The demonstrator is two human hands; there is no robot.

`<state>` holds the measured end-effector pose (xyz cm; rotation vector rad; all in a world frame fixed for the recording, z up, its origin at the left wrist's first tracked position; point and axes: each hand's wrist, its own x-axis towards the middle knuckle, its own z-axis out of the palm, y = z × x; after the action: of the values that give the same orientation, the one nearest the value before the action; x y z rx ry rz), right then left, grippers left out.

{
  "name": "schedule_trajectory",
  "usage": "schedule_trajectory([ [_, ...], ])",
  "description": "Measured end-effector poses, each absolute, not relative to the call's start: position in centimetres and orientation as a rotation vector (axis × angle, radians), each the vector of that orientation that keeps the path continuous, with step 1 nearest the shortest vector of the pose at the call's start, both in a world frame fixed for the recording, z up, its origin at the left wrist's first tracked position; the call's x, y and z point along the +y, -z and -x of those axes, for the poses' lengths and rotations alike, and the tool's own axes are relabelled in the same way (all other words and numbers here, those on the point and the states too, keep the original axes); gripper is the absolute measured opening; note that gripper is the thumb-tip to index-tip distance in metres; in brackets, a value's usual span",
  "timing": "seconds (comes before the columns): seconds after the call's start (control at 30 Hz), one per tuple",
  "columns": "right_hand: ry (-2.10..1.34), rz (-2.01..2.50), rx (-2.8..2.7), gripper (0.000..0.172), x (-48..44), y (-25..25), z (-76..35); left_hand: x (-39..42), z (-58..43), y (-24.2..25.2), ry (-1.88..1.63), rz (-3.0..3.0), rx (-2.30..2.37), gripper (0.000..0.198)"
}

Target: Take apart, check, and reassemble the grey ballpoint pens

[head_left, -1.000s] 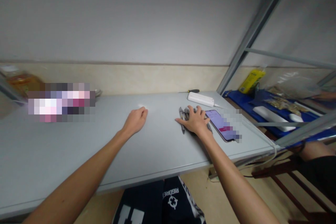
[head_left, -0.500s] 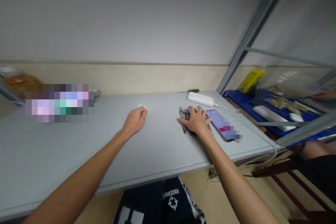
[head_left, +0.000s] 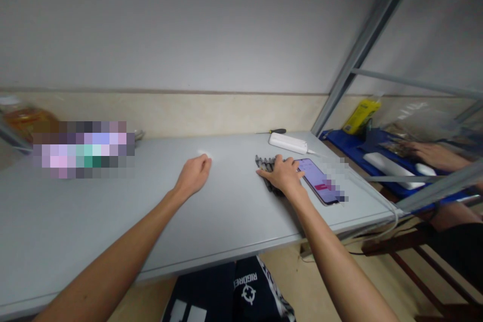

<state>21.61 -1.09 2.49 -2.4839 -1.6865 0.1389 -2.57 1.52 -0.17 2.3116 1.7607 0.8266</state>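
Note:
On the grey-white desk, a bunch of dark pens lies side by side, partly covered. Over them rests my right hand, fingers spread and slightly bent, thumb at the pens' left side. A phone with its screen lit lies just right of that hand. My left hand is closed in a fist on the desk, away from the pens. A small whitish patch shows behind its knuckles; whether the fingers hold anything is hidden.
A screwdriver and a white power strip with a cable lie near the wall. A bottle stands far left beside a blurred-out item. Beyond the metal frame, another person's hand is over a blue surface.
The outer left pen now lies closer against the others, and my right hand has shifted slightly. My left fist has stayed put. The other person's hand has come further into view.

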Motion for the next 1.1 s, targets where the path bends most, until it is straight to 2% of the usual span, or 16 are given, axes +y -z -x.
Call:
schedule_trajectory([
  [0.2,-0.121,2.499,-1.68,0.077,-1.0,-2.5,-21.6,1.6,2.5,0.2,-0.842,-2.33,1.74,0.031],
  [0.33,-0.051,2.496,-1.718,0.075,-1.0,-2.2,-21.7,1.6,2.5,0.4,-0.843,-2.344,1.723,0.032],
  [0.73,-0.123,2.442,-1.723,0.07,-1.2,-2.5,-21.6,1.6,2.5,0.4,-0.822,-2.342,1.72,0.032],
  [0.83,-0.144,2.438,-1.717,0.066,-1.2,-2.5,-21.6,1.6,2.5,0.5,-0.814,-2.343,1.724,0.032],
  [1.0,-0.137,2.354,-1.785,0.05,-1.4,-2.4,-20.8,1.6,2.5,0.5,-0.811,-2.348,1.717,0.033],
  [1.1,-0.168,2.322,-1.842,0.05,-1.4,-2.6,-20.0,1.5,2.5,0.4,-0.822,-2.35,1.699,0.032],
])
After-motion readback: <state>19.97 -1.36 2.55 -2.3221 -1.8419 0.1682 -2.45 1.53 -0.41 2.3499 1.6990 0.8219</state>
